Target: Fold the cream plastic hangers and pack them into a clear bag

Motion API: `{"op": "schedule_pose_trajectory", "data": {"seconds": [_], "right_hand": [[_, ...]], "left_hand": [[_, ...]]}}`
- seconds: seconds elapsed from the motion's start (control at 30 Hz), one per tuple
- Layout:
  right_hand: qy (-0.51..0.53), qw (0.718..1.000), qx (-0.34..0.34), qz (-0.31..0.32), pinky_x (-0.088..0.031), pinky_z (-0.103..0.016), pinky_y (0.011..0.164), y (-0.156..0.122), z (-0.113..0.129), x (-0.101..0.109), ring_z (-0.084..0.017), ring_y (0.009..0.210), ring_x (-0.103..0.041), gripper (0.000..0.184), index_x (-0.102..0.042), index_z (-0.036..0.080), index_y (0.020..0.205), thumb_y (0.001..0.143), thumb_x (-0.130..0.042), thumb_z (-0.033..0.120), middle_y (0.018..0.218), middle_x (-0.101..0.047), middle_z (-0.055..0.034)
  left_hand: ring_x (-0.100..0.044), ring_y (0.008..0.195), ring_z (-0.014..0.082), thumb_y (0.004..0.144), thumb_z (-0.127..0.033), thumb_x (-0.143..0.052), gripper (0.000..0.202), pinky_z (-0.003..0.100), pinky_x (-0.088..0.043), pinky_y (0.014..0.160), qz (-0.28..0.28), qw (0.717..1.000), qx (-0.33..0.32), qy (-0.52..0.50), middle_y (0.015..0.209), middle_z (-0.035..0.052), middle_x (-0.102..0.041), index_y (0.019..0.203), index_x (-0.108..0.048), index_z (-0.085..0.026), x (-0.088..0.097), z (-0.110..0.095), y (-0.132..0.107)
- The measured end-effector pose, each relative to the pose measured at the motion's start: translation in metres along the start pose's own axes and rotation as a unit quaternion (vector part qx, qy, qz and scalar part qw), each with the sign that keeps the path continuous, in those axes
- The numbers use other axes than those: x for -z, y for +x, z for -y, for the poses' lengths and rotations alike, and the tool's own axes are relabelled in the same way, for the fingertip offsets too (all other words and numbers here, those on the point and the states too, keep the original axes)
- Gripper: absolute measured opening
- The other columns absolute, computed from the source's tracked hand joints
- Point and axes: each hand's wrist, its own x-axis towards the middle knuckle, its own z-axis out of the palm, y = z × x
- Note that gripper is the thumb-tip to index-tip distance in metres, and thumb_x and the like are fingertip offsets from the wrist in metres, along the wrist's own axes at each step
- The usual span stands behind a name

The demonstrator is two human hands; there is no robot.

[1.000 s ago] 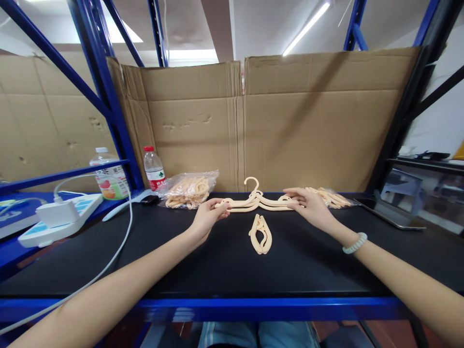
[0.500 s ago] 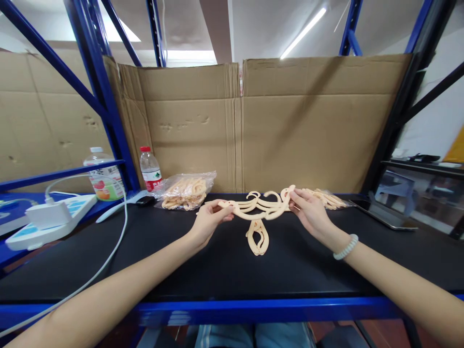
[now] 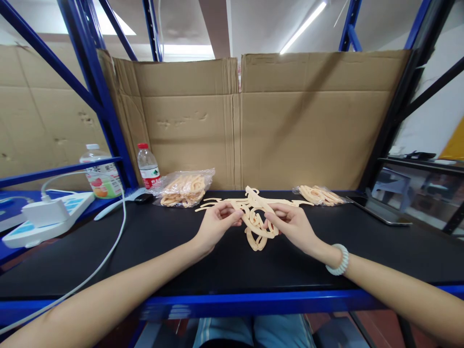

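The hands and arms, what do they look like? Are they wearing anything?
They're a person's hands. The left hand and right hand wear no gloves, and no sleeves show on the left arm or right arm. Around the right wrist is one pale, ridged band, a bit like a coiled hair tie. The left wrist has no band.
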Motion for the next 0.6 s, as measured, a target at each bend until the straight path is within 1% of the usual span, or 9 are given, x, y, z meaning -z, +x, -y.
{"op": "schedule_pose_trajectory", "data": {"seconds": [0.13,0.23,0.33,0.5,0.53,0.6], "right_hand": [[-0.026,1.0,-0.005,-0.007,-0.04,-0.02,0.04,0.0021,0.0015,0.0029,-0.011,0.047,-0.052,0.034,-0.068,0.017,0.107,0.086,-0.058,0.041,0.062,-0.064,-0.0015],[-0.044,0.999,-0.007,-0.011,-0.038,-0.02,0.038,0.0032,0.0013,0.0044,-0.01,0.045,-0.05,0.034,-0.068,0.017,0.107,0.085,-0.058,0.041,0.062,-0.065,-0.0021],[-0.042,0.999,-0.014,-0.01,-0.038,-0.02,0.035,0.004,-0.0003,0.0045,-0.01,0.042,-0.048,0.036,-0.068,0.018,0.109,0.085,-0.059,0.042,0.063,-0.066,-0.0023],[-0.024,0.999,-0.016,0.027,-0.037,-0.021,0.034,0.0026,-0.002,0.0014,-0.01,0.041,-0.047,0.032,-0.071,0.02,0.103,0.084,-0.06,0.043,0.062,-0.065,-0.0023],[-0.017,0.999,-0.018,0.037,-0.037,-0.021,0.035,0.0017,-0.0022,0.0002,-0.011,0.042,-0.049,0.031,-0.071,0.021,0.101,0.084,-0.06,0.043,0.062,-0.064,-0.0022],[0.0,0.998,-0.024,0.051,-0.039,-0.022,0.037,0.0,-0.0021,-0.0021,-0.012,0.045,-0.052,0.03,-0.071,0.022,0.102,0.085,-0.059,0.043,0.063,-0.064,-0.0019]], "left_hand": [[-0.058,0.068,0.0122,0.071,-0.031,-0.073,0.022,0.023,-0.052,0.064,0.007,0.999,-0.032,0.018,0.077,0.0029,-0.064,0.08,-0.062,-0.014,-0.0043,-0.002,-0.0028],[-0.059,0.07,0.0132,0.073,-0.032,-0.071,0.022,0.023,-0.051,0.063,0.011,0.998,-0.043,0.034,0.079,0.0032,-0.064,0.083,-0.061,-0.014,-0.0054,-0.0037,-0.0045],[-0.058,0.072,0.0141,0.075,-0.034,-0.069,0.023,0.022,-0.05,0.058,0.011,0.998,-0.044,0.041,0.08,0.0027,-0.062,0.085,-0.059,-0.016,-0.0055,-0.0047,-0.0061],[-0.058,0.075,0.0147,0.077,-0.033,-0.066,0.022,0.022,-0.051,0.057,0.04,0.995,-0.062,0.061,0.085,0.0031,-0.061,0.09,-0.058,-0.016,-0.0071,-0.0046,-0.0084],[-0.058,0.075,0.0146,0.078,-0.033,-0.066,0.022,0.022,-0.051,0.057,0.041,0.995,-0.062,0.059,0.086,0.0032,-0.061,0.09,-0.058,-0.016,-0.0075,-0.0045,-0.0085],[-0.058,0.07,0.0131,0.078,-0.033,-0.066,0.022,0.022,-0.051,0.057,0.027,0.997,-0.063,0.041,0.082,0.0015,-0.06,0.088,-0.054,-0.017,-0.0081,-0.0043,-0.0084]]}}
